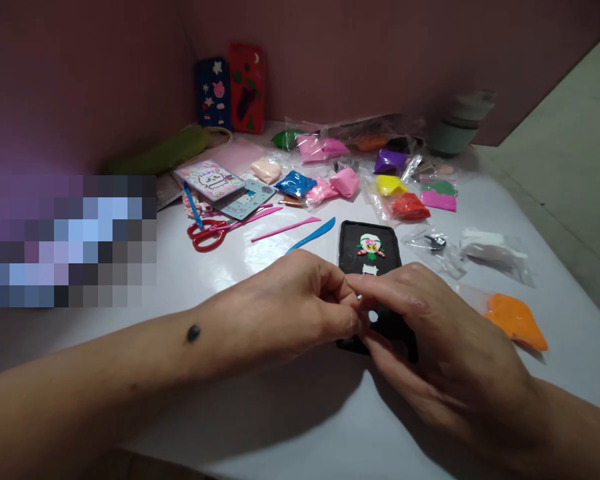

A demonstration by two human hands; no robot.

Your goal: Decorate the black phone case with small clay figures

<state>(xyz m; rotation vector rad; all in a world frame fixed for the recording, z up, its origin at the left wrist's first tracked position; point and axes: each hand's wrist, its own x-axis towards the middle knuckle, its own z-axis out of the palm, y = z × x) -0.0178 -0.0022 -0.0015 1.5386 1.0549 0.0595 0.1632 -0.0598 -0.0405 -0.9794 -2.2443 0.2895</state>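
A black phone case (360, 235) with a small clay figure (371, 246) on it lies flat on the white table (280, 413). Both hands meet over its near end. My left hand (290, 300) has its fingers pinched together at the fingertips. My right hand (430, 320) is curled, its fingertips touching those of the left. A tiny white bit shows between the fingertips; what it is I cannot make out. The near part of the case is hidden under my fingers.
Behind the case lie red scissors (207, 233), pink (285, 229) and blue (313, 235) modelling tools, and several bags of coloured clay (410, 205). An orange clay bag (515, 320) sits at right. Two decorated cases (230, 90) lean on the wall. A grey cup (460, 123) stands far right.
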